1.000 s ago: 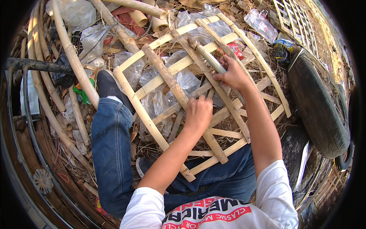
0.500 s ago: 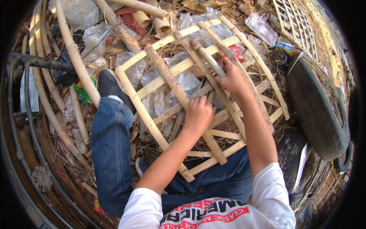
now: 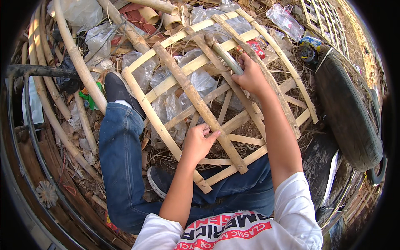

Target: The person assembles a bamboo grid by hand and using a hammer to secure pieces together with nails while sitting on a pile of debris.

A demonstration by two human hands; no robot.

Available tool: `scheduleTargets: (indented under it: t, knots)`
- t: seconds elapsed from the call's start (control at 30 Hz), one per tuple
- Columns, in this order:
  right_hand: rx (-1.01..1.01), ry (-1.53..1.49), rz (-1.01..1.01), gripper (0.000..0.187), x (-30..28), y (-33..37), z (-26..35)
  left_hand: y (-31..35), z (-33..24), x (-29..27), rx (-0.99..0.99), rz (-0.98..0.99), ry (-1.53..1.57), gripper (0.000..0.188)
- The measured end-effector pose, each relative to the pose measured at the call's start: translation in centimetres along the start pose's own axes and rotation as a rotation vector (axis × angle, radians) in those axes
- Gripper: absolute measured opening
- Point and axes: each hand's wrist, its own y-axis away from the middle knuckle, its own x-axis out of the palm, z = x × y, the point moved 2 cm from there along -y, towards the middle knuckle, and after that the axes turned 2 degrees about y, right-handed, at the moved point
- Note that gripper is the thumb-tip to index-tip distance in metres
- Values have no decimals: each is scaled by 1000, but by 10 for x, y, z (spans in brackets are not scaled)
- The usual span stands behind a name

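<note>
A lattice panel of flat bamboo strips (image 3: 173, 79) lies tilted across my lap and the ground before me. At its near left part my left hand (image 3: 197, 143) is closed at the edge of a brownish slat (image 3: 187, 92), thumb against it and fingers curled, partly hidden. My right hand (image 3: 251, 76) is wrapped round a rod-like tool (image 3: 223, 53) with a pale greyish shaft and a brown, rounded far end. This tool lies over the upper right of the lattice, between two slats; its near end is hidden in my grip.
Bent bamboo poles (image 3: 75, 54) and a black metal frame (image 3: 46, 71) stand at the left. Plastic bags (image 3: 166, 106) and dry litter cover the ground beneath. A worn tyre (image 3: 348, 114) is at the right, with another lattice panel (image 3: 327, 23) beyond it.
My left hand has come down and nearer to me along the brownish slat, its thumb now showing. The right hand and its tool have shifted slightly left.
</note>
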Motion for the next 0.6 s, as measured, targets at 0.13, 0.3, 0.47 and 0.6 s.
scheduleTargets:
  t: [0.13,0.3,0.47,0.6]
  knots:
    - [29,-70,38,46,1,-1,3,-2,0,0,-35,56,137,20]
    - [75,-121,95,46,1,-3,1,-6,6,-1,-66,116,177,20]
    - [116,-187,102,49,-3,-3,1,-9,8,-2,-126,117,169,20]
    - [159,-221,145,48,-3,-7,5,-12,28,7,-60,37,424,21]
